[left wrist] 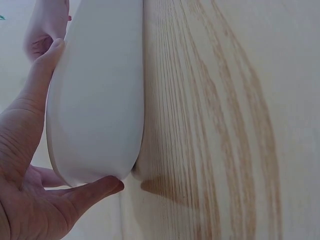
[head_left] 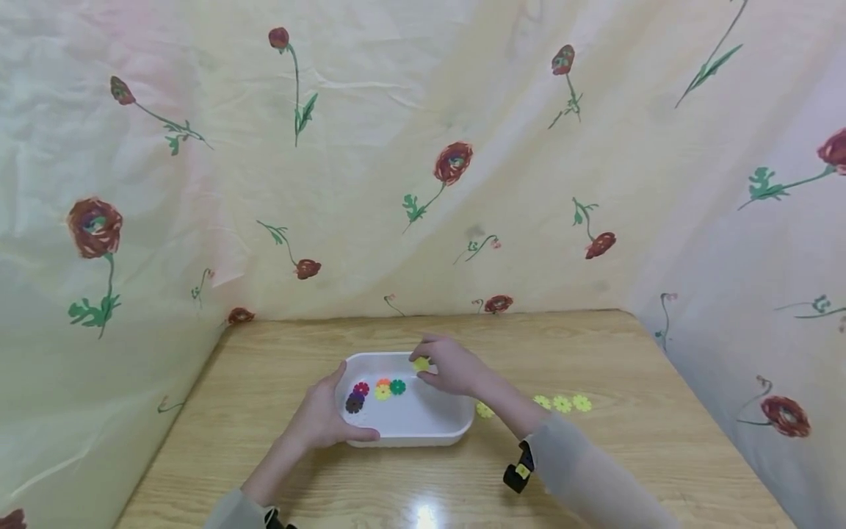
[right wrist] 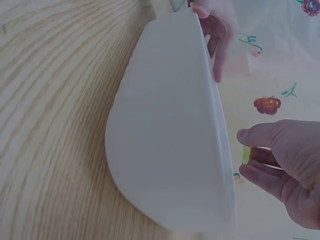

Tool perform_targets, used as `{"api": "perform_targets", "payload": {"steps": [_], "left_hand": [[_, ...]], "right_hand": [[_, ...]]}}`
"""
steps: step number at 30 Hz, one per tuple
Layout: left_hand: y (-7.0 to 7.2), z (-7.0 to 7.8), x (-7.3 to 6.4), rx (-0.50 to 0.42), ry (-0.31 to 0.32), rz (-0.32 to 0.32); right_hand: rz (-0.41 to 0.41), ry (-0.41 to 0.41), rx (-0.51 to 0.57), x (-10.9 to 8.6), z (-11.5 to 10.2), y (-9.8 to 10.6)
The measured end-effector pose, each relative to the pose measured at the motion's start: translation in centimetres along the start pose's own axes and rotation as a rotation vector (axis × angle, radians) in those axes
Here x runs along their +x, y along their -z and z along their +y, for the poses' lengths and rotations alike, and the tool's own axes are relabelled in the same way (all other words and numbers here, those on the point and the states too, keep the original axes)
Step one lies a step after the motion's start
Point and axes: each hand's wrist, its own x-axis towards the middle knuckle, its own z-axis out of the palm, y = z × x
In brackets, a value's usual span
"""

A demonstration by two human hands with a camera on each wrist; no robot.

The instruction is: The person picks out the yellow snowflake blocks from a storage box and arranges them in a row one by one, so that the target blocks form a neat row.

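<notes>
A white plastic tub stands on the table, several small flower-shaped discs lying inside. Among these are a green disc, a yellow disc and a dark brown disc. My left hand grips the tub's left end, its thumb along the near side; the left wrist view shows the hand against the tub's wall. Over the tub's far right corner, my right hand pinches another yellow flower-shaped disc. In the right wrist view this disc appears edge-on between thumb and fingers.
To the right of the tub, several yellow flower-shaped discs lie in a row on the wooden table, one near the tub and partly behind my right forearm. A flower-printed cloth hangs behind the table and along both sides.
</notes>
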Motion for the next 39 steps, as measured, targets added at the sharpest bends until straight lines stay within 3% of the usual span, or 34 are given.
{"api": "perform_targets", "payload": {"steps": [6, 14, 39], "left_hand": [[-0.2, 0.0, 0.1, -0.024, -0.006, -0.005], [-0.2, -0.2, 0.1, -0.012, -0.014, 0.003], [0.0, 0.0, -0.1, -0.008, -0.002, 0.005]], "right_hand": [[0.0, -0.064, 0.0, -1.0, 0.5, 0.6], [0.03, -0.087, -0.004, -1.7, 0.9, 1.3], [0.08, -0.085, -0.035, -3.6, 2.9, 2.4]]}}
